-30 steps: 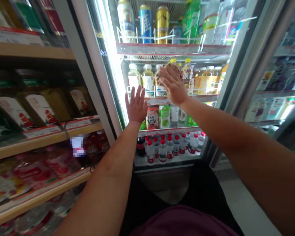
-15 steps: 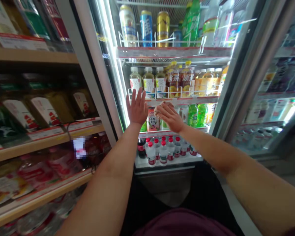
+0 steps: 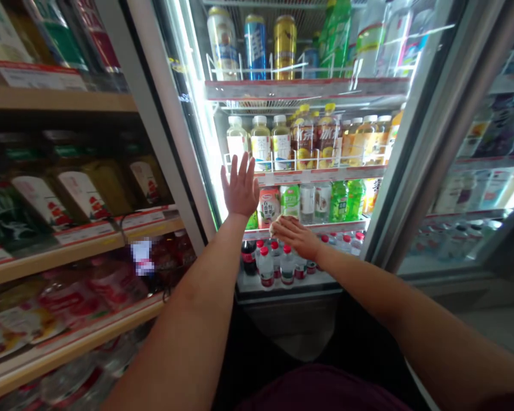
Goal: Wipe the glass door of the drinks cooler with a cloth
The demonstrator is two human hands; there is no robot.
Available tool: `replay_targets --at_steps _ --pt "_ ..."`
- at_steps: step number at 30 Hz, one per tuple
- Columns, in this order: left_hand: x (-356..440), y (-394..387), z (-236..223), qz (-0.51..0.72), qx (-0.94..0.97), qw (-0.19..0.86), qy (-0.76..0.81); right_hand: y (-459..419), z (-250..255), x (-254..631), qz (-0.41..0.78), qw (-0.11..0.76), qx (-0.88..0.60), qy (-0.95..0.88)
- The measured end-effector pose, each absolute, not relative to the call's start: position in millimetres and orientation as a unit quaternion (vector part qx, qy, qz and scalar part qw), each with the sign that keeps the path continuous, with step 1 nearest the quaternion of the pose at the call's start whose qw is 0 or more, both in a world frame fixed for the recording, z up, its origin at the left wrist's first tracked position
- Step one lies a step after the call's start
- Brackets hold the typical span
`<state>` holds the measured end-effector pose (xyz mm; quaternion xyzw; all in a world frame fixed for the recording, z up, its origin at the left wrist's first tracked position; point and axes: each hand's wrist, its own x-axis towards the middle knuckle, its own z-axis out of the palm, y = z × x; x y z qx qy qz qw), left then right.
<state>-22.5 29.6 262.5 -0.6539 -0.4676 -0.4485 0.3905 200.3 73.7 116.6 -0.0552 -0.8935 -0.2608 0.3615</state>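
Note:
In the head view my left hand [image 3: 240, 191] is raised with its fingers spread, its palm apparently flat against the glass door [image 3: 291, 292] of a lit drinks cooler. To its lower right is my right hand [image 3: 297, 235], fingers together over a pale, crumpled cloth [image 3: 274, 227] that shows only at the fingertips. This hand appears to press the cloth to the glass. Behind the glass, a red-and-white drink bottle [image 3: 269, 206] and a green one [image 3: 289, 200] stand just above my right hand. Small red-capped bottles [image 3: 266, 267] stand below it.
Cooler shelves hold cans [image 3: 285, 48] at the top and yellow-capped tea bottles [image 3: 304, 137] in the middle. A metal door frame [image 3: 428, 137] runs down the right. Wooden shelves [image 3: 60, 98] of bottled drinks stand close on the left.
My right hand has moved down with the cloth, from the lower bottle row to the shelf edge beneath it. My left hand has stayed in nearly the same place.

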Motion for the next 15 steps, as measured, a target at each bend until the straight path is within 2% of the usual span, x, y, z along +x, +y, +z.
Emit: replay_targets --at_steps 8,15 --pt "-22.1 28.3 262.5 -0.442 -0.649 0.400 -0.473 68.7 91.2 199.8 -0.249 0.324 -0.060 -0.911" --pt "-22.2 27.8 262.8 -0.446 -0.653 0.390 -0.473 68.4 63.7 209.2 -0.216 0.238 -0.056 -0.945"
